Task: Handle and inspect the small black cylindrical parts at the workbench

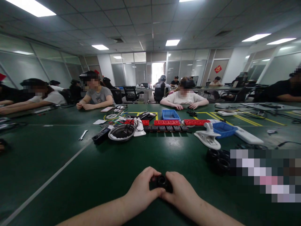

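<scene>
- At the near side of the green table (101, 179), low in the view, a small black part (162, 180) with a round opening facing up sat between the person's two hands; whether it touched the tabletop could not be told.
- The left hand (143, 188) gripped the part from its left, thumb in front and forefinger curled round behind; the other fingers were mostly hidden.
- The right hand (180, 190) closed on it from the other side, its thumb tip near the left thumb tip.
- Beyond the right hand lay a group of black round pieces (222, 164), next to a pixelated patch that hid whatever was there.
- Farther back stood a white clip-shaped piece (208, 133), just beside a blue tray (227, 133), with a long white slab (248, 137) to the right.
- Ahead ran a black socket strip (166, 129), red socket strips (166, 122) behind it and another blue bin (171, 118) past those.
- Left of them were a white stand (139, 129), a round bowl (117, 139), a black box (101, 136) and, well apart, a wrench (83, 135).
- Across the table, a person in a grey shirt (97, 96) and one in a white shirt (184, 98) sat with hands on the tabletop.
</scene>
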Demonstrator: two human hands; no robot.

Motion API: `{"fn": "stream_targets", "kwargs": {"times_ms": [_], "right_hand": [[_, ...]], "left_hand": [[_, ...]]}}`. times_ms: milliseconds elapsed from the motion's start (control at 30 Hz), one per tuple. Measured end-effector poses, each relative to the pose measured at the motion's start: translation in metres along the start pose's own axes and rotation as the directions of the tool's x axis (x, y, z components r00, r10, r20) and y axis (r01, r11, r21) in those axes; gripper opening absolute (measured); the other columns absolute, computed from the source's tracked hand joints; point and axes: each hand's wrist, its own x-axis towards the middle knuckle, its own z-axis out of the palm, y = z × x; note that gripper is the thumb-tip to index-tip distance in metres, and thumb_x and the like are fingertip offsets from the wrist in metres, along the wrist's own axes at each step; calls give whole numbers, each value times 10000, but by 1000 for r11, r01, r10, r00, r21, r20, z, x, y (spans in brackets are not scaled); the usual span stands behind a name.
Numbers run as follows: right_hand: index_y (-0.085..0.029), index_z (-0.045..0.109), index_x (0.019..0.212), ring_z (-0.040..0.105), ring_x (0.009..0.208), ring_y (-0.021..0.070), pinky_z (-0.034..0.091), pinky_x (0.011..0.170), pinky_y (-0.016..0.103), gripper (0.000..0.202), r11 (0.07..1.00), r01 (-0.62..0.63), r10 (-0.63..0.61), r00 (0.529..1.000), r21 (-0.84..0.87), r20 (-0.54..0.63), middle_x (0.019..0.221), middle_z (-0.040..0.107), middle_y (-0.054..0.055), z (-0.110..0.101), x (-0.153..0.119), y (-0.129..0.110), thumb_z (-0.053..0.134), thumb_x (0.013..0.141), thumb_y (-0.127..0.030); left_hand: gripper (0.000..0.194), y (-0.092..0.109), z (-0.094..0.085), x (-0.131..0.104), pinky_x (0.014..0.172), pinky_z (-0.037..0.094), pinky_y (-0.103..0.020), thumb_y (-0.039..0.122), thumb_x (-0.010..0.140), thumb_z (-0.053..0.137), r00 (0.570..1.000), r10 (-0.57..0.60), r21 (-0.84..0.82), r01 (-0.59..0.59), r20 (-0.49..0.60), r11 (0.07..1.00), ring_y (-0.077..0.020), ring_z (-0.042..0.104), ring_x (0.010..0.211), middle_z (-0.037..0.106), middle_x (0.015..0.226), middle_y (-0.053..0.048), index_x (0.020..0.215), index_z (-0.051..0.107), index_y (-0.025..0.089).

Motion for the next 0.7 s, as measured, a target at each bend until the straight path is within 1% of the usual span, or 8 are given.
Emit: {"fn": "stream_targets", "kwargs": {"times_ms": [100, 200, 300, 367, 433, 533, 600, 700], "right_hand": [[-170, 503, 756, 513, 717, 193, 369, 599, 274, 301, 998, -13, 14, 1000, 55, -25, 783, 565, 41, -2, -2, 1, 690, 618, -361], [-161, 488, 1015, 533, 853, 217, 416, 715, 307, 519, 983, 34, -28, 999, 182, -35, 963, 561, 73, -4, -3, 7, 722, 586, -336], [-168, 425, 1196, 504, 1018, 238, 387, 869, 344, 651, 957, 93, -103, 994, 275, 23, 1130, 526, 101, -8, -1, 13, 700, 620, -293], [-167, 406, 1246, 473, 1087, 248, 353, 927, 362, 647, 943, 108, -138, 988, 315, 74, 1200, 503, 115, -13, 0, 16, 664, 658, -254], [-182, 438, 1234, 470, 1091, 242, 344, 938, 367, 578, 926, 138, -193, 973, 352, 126, 1201, 514, 102, -19, 1, 17, 624, 686, -198], [-194, 549, 1104, 515, 990, 213, 383, 879, 330, 449, 901, 190, -284, 938, 390, 199, 1082, 571, 61, -28, 2, 18, 586, 668, -92], [-176, 583, 1027, 529, 926, 197, 402, 828, 303, 388, 903, 188, -293, 927, 386, 233, 1007, 582, 51, -31, 3, 19, 578, 655, -63], [-167, 592, 975, 528, 875, 186, 406, 778, 283, 321, 920, 163, -263, 932, 357, 250, 945, 577, 39, -31, 4, 20, 584, 666, -79]], "left_hand": [[301, 1, -2, 0, 738, 412, -271, 117, 645, 684, 998, 46, -6, -46, 38, 999, -177, 514, 826, 543, 880, -4, 919, 576, 181], [382, 1, -5, -1, 765, 417, -276, 144, 638, 705, 993, 99, -16, -98, 60, 995, -182, 510, 858, 543, 933, -9, 987, 559, 202], [470, 1, -5, -1, 790, 418, -286, 193, 625, 734, 992, 121, -23, -120, 48, 993, -191, 505, 892, 538, 992, -20, 1050, 534, 212], [412, 0, -4, -1, 795, 414, -286, 186, 640, 723, 992, 124, -11, -123, 40, 992, -191, 508, 893, 550, 970, -18, 1016, 556, 208], [349, 0, -4, 0, 787, 411, -282, 164, 659, 703, 991, 126, 8, -126, 44, 992, -187, 513, 878, 560, 931, -13, 982, 580, 207], [340, 1, -7, 1, 757, 415, -271, 140, 678, 680, 989, 119, 14, -121, 88, 993, -178, 522, 856, 564, 916, -10, 998, 592, 216], [358, 2, -9, 2, 751, 419, -260, 129, 690, 665, 984, 119, -7, -119, 135, 993, -173, 526, 866, 562, 944, -11, 1027, 589, 223], [389, 3, -13, 2, 765, 422, -252, 123, 702, 654, 972, 139, -38, -134, 190, 990, -171, 524, 901, 556, 986, -10, 1065, 578, 240]]}}
